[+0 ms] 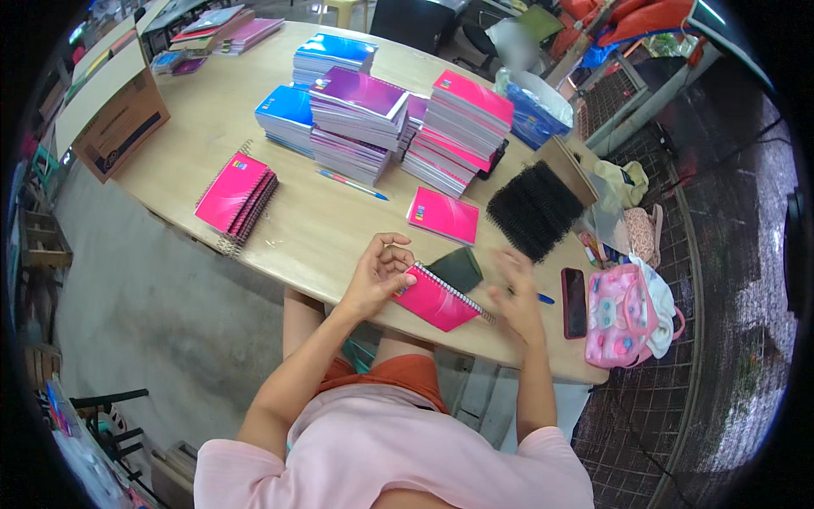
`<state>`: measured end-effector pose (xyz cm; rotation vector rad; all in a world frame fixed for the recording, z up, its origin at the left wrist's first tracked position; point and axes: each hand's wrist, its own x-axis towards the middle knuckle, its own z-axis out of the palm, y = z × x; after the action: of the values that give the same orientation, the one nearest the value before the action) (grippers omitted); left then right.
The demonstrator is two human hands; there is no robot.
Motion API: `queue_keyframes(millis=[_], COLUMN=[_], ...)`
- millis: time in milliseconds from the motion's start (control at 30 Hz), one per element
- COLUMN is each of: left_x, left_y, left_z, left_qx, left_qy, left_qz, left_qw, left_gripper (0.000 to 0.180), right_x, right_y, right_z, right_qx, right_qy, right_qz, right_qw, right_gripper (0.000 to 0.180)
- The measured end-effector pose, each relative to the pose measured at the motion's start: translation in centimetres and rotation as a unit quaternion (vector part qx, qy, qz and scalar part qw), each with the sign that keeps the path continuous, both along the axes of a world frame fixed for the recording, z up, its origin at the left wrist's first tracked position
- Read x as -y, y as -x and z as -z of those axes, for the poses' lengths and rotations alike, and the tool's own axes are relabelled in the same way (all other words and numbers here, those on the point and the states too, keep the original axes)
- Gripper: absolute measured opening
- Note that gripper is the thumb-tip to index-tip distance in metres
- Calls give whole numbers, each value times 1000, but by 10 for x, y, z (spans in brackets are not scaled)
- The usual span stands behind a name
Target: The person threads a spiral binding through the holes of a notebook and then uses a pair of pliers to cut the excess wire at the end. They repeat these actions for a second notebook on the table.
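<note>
My left hand grips a pink notebook at its upper left corner, thumb on the cover. A wire coil runs along the notebook's upper edge, and its loose end sticks out past the right corner. My right hand is just right of that end, blurred by motion; its thumb and fingers look apart, with nothing visible between them. Behind the held notebook lies a dark green pouch-like piece. Another pink notebook, with no coil visible, lies flat beyond it.
Tall stacks of pink, purple and blue notebooks stand at the back. Coiled pink notebooks are piled at left. Black coils lie at right, near a phone and pink bag. A pen lies mid-table.
</note>
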<state>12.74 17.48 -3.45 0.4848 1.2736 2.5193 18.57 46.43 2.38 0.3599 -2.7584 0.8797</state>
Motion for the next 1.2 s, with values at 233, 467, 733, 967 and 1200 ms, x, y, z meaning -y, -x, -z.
queue_keyframes(millis=[233,467,733,967,1200], left_x=[3,6,-2,-15,-10], left_y=[-7,-12,-20,-32,-33], left_z=[-24,-16,-26,-41,-50], left_qx=[16,52,56,18,26], left_qy=[39,78,55,90,124], left_qz=[2,4,0,11,-25], left_qw=[999,996,997,996,992], left_gripper=[74,89,90,88,84], right_x=[-51,-41,-42,84,101], right_y=[-75,-47,-58,-10,-14], right_z=[53,56,42,-30,-27], right_qx=[10,-45,-22,141,-54], right_qy=[-241,-189,104,332,100], right_qz=[279,287,285,19,22], right_qw=[930,938,953,932,993], right_gripper=[50,45,44,38,51])
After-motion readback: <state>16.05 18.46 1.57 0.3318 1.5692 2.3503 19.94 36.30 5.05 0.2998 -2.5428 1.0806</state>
